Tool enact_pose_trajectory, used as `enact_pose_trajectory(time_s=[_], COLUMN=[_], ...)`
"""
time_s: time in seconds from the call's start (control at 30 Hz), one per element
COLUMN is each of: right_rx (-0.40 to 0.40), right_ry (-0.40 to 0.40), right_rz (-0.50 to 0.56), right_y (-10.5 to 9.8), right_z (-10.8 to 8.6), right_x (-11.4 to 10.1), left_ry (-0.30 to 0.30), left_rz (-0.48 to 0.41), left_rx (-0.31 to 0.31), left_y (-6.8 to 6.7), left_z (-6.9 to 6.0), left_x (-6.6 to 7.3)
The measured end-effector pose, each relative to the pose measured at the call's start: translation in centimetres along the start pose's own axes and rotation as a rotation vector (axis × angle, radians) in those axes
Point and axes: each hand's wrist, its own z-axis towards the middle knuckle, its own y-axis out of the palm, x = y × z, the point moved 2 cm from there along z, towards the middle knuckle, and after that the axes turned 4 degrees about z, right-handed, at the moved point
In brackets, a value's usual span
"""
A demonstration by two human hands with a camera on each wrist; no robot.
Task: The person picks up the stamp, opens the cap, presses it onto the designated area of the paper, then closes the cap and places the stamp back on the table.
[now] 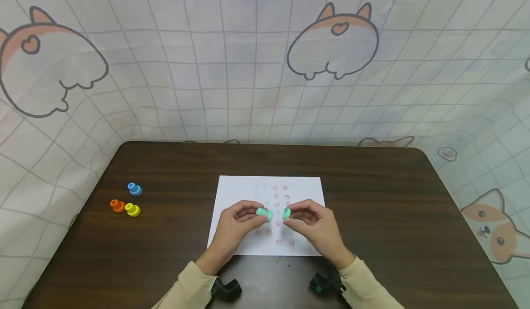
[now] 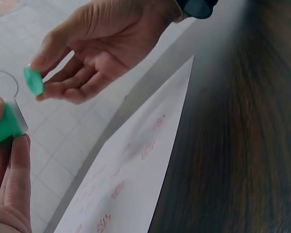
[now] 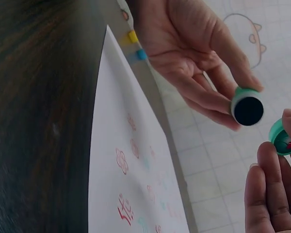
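Over the white paper (image 1: 232,194), the left hand (image 1: 237,226) pinches a green stamp (image 1: 264,214) between thumb and fingers. A short gap away, the right hand (image 1: 316,226) holds a small green cap (image 1: 286,213) by its rim. Stamp and cap are apart. In the right wrist view the dark round end of the stamp (image 3: 248,110) faces the camera, and the cap (image 3: 283,140) shows its hollow inside with a bit of red. Red and faint blue-green flower and character prints mark the paper in several rows.
At the left of the dark wooden table (image 1: 372,194) stand a blue stamp (image 1: 134,189), an orange one (image 1: 118,205) and a yellow one (image 1: 132,209), close together. Behind the table hangs a white gridded cloth (image 1: 248,70) with cartoon animals.
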Motion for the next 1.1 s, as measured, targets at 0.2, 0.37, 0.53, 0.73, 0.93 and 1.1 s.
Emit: enact_pose_trajectory(time_s=[0.2, 0.37, 0.53, 0.73, 0.93, 1.1], right_rx=[-0.048, -0.067, -0.088, -0.093, -0.098, -0.102], right_ry=[-0.04, -0.041, -0.08, -0.039, -0.025, -0.057], right_rz=[0.019, 0.035, 0.014, 0.005, 0.005, -0.015], right_y=[0.7, 1.0, 1.3, 1.5, 1.7, 1.7], right_z=[-0.3, -0.6, -0.7, -0.7, -0.8, -1.0], right_x=[0.0, 0.0, 0.1, 0.0, 0.0, 0.1], left_ry=[-0.009, -0.003, 0.011, 0.02, 0.019, 0.013], left_rz=[-0.051, -0.063, -0.084, -0.102, -0.108, -0.093], left_rx=[-0.022, -0.032, -0.063, -0.081, -0.082, -0.07], left_y=[0.5, 0.8, 1.0, 1.2, 1.3, 1.4], left_z=[-0.5, -0.8, -1.0, -1.0, -1.1, -1.2], left_x=[0.2, 0.3, 0.2, 0.2, 0.1, -0.1])
